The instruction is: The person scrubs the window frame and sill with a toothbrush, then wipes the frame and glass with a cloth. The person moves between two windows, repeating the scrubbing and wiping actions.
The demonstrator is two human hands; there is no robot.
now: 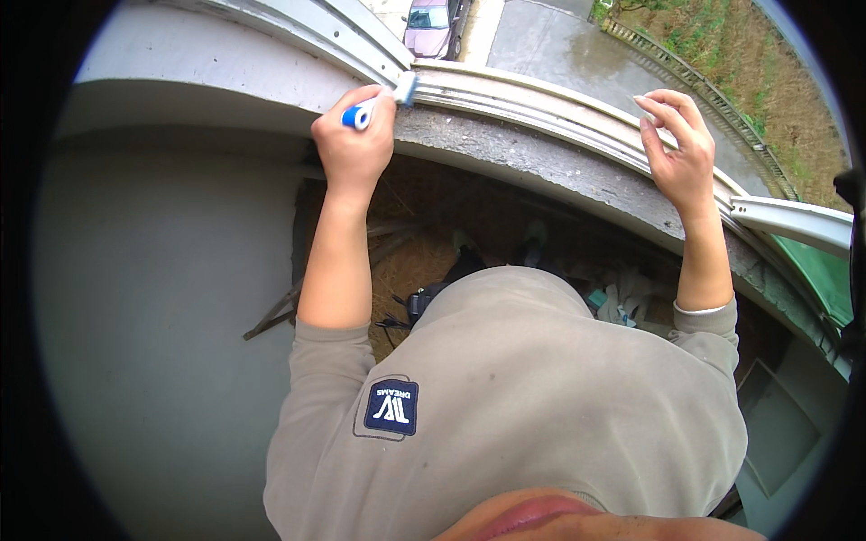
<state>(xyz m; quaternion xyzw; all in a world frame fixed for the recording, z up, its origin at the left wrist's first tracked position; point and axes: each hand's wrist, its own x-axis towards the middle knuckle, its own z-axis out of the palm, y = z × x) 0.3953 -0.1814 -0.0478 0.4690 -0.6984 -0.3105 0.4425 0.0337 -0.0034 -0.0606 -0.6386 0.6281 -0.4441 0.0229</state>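
My left hand grips a small brush with a white and blue handle. Its blue bristles are at the left corner of a white window track, where the track meets the upright frame; the brush head is slightly blurred. Over the right part of the track is my right hand, fingers bent and apart, with nothing in it. Whether its fingertips touch the frame is hard to tell. A rough grey sill runs along the near side of the track.
At right, a white-framed sash with green glass stands over the track. Below the sill lie wooden sticks, straw and crumpled litter. A grey wall is at left. Outside, far below, are a parked car and paved ground.
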